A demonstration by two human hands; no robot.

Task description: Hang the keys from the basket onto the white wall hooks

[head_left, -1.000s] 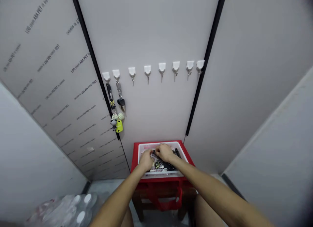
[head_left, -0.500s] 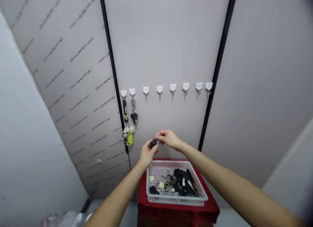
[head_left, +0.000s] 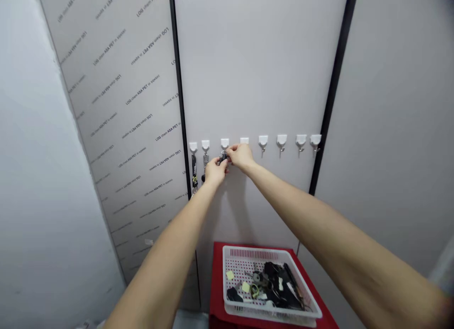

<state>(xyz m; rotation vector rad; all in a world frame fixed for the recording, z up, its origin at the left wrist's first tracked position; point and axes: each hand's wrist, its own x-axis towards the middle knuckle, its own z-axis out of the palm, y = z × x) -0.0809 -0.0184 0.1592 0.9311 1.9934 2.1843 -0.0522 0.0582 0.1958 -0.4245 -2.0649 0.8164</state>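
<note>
Both my arms reach up to a row of white wall hooks. My left hand (head_left: 214,170) and my right hand (head_left: 240,156) are closed together on a small dark key with a ring (head_left: 223,156), held right under the third hook from the left (head_left: 224,143). The first hook (head_left: 193,147) carries a black strap with a key set, and the second hook (head_left: 205,145) carries another key. Several hooks to the right, such as the one at the far end (head_left: 315,140), hang bare.
Below stands a white perforated basket (head_left: 312,310) with several dark keys and small tags in it, resting on a red stool (head_left: 217,291). Black vertical strips (head_left: 333,92) divide the grey wall panels; the left panel bears printed film.
My hands picked a key out of the basket and rose with it to the third hook. The camera tilted upward with them.
</note>
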